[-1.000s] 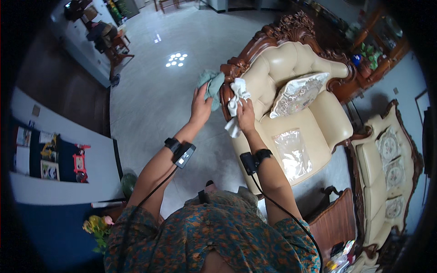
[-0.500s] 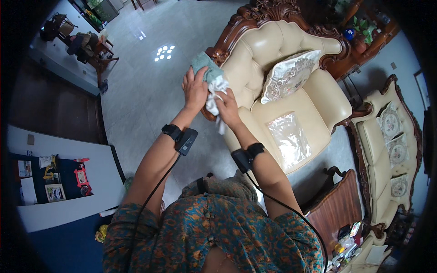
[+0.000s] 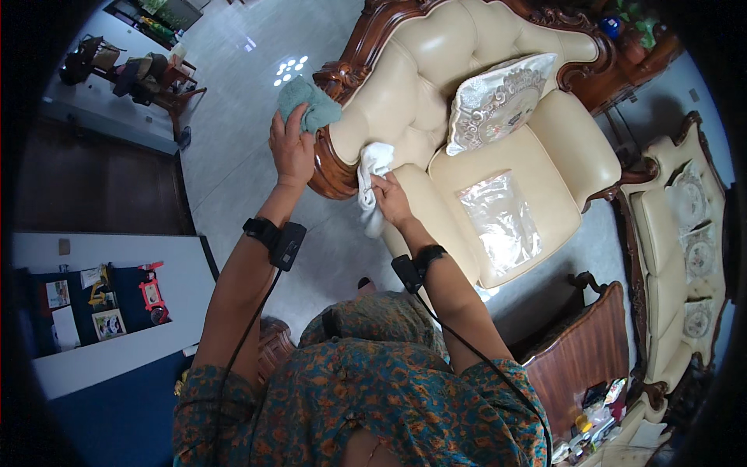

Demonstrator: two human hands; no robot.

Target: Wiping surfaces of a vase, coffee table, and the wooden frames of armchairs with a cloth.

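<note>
At eleven o'clock: green cloth [image 3: 310,105] at the wooden frame [image 3: 334,173] of an armchair [image 3: 436,86].
The left hand [image 3: 292,156] has its grip clamped on it; the right hand [image 3: 393,201] pinches a white cloth [image 3: 375,159] at twelve. A cushion [image 3: 498,101] toward one and clear plastic [image 3: 502,222] at three occupy the seat [image 3: 548,187].

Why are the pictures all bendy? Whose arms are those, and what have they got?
No robot here, just a person! A camera worn on their head looks down, and its wide fisheye lens bends things near the rim. The arms each wear a black box near the wrist. The left hand holds a green cloth at the wooden frame of a cream chair. The right hand holds a white cloth. On the seat lies clear plastic, with a cushion propped up near it.
</note>
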